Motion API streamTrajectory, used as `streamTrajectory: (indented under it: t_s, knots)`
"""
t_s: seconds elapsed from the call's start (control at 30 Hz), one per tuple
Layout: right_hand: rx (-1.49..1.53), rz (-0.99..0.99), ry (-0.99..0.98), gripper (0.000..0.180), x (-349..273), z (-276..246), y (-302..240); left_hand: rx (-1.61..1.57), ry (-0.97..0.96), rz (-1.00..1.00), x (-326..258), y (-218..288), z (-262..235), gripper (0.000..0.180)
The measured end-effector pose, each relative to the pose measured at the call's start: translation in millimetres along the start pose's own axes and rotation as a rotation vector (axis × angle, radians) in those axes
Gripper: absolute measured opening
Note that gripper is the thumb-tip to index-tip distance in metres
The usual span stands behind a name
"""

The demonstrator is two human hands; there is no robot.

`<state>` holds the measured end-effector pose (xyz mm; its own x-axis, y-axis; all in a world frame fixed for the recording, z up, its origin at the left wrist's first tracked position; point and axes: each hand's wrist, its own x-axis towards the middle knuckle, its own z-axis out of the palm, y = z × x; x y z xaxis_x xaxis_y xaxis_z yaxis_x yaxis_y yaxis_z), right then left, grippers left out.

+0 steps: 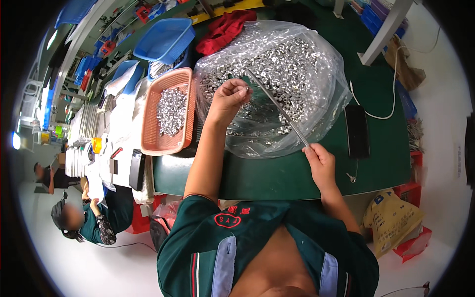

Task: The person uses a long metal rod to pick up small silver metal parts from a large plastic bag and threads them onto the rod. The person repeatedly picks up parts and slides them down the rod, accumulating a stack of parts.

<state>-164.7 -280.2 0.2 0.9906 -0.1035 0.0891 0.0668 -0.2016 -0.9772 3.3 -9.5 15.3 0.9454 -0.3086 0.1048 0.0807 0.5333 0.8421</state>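
My right hand (320,163) grips the lower end of a long, thin metal rod (278,105), which slants up to the left over the clear plastic bag (334,74). Many small silver metal parts (292,62) lie spread in that bag. Near the rod's upper end, my left hand (230,100) is closed in a pinch at the bag's left side. A tiny metal part shows at its fingertips, apart from the rod; its exact shape is too small to tell. Left of my left forearm stands an orange basket (148,121) holding a pile of similar silver parts (171,111).
Blue baskets (166,40) and a red cloth (225,32) sit at the far side of the green table (257,180). To the right lie a black phone (357,131) and a white cable (391,111). Papers (123,121) cover the left side, where a co-worker (111,215) sits.
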Motion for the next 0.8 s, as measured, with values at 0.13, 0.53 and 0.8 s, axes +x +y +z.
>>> streamTrajectory:
  t_s: [0.13, 0.53, 0.8]
  knots:
    - [-0.046, -0.07, -0.038, 0.013, -1, 1, -1, -0.161, -0.059, 0.067, -8, 12, -17, 0.015]
    - [-0.198, -0.162, -0.076, 0.011, -1, 2, -3, 0.319, 0.113, 0.037, -21, 51, -9, 0.014]
    - [-0.148, -0.148, -0.034, 0.012, -1, 3, 1, 0.356, -0.08, -0.222, -25, 15, 33, 0.023]
